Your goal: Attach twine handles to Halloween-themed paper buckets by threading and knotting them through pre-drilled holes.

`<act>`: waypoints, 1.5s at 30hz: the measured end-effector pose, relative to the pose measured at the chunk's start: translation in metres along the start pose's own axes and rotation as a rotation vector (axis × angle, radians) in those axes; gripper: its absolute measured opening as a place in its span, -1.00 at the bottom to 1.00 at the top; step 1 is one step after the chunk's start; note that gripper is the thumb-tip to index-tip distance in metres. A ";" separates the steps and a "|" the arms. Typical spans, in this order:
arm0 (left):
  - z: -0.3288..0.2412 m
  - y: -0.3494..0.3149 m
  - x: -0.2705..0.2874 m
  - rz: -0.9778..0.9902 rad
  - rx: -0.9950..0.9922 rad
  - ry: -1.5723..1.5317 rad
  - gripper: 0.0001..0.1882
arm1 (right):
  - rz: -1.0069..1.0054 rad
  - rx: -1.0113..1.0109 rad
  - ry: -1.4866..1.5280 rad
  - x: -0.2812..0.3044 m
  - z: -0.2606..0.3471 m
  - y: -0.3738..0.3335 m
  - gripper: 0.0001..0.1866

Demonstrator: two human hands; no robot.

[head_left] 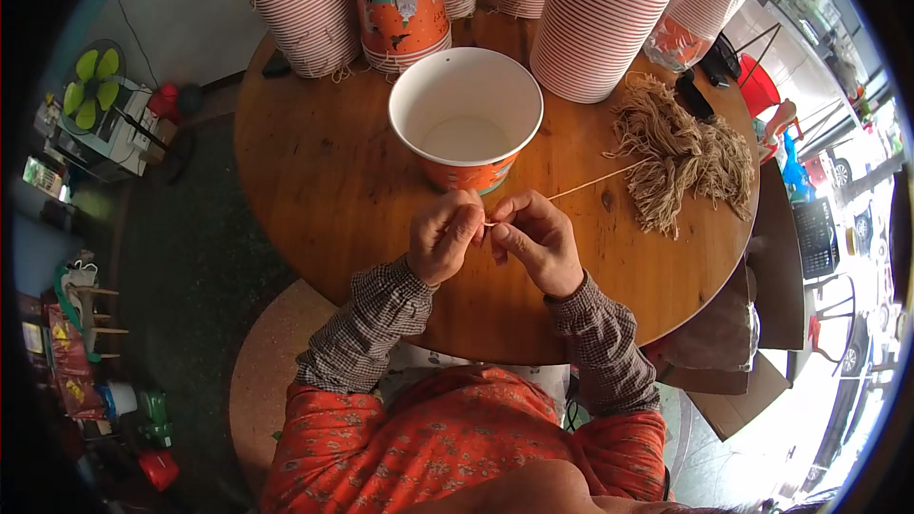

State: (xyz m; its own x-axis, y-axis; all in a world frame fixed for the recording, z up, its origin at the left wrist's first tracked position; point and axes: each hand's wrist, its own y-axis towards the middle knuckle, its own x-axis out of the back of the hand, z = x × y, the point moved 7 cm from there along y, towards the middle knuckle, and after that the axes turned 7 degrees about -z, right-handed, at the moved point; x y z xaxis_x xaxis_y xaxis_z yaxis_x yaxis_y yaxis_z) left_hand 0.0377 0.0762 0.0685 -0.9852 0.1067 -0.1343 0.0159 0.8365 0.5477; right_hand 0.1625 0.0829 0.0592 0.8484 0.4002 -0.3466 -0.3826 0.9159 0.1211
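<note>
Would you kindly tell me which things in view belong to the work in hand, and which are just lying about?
Seemingly in use: left hand, right hand, cord, cord bundle, open tub, tub stacks.
Apparently lying about: fan, red bucket, black crate.

there are two hands point(443, 236) point(543, 243), one upright tub point(466, 114), one twine bundle point(678, 160) (one fan point(92, 88)).

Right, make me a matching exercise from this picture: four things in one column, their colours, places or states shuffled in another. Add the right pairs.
Things:
1. Open bucket
2. Twine bundle
3. Fan
4. Right hand

Descriptions:
A. Green blades, at far left
B. Pinching a thin cord
C. White inside, just beyond the hands
D. Tan, at the table's right side

Pairs: 1-C, 2-D, 3-A, 4-B
</note>
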 end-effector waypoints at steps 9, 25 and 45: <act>-0.005 0.003 -0.004 -0.013 -0.074 0.027 -0.82 | -0.022 0.029 -0.011 0.007 0.003 -0.003 -0.84; -0.005 0.003 -0.011 -0.026 -0.120 0.150 -0.94 | -0.159 0.100 -0.097 0.017 0.007 -0.001 -0.91; -0.001 0.004 -0.009 -0.094 -0.255 0.447 -0.91 | -0.277 0.121 -0.291 0.027 0.007 -0.002 -0.91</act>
State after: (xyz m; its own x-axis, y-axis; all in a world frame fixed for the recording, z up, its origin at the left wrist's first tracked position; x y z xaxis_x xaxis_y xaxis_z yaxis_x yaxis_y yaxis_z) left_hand 0.0467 0.0776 0.0726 -0.9579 -0.2490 0.1429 -0.0631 0.6681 0.7414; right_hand 0.1889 0.0921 0.0561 0.9877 0.1142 -0.1065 -0.0945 0.9801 0.1744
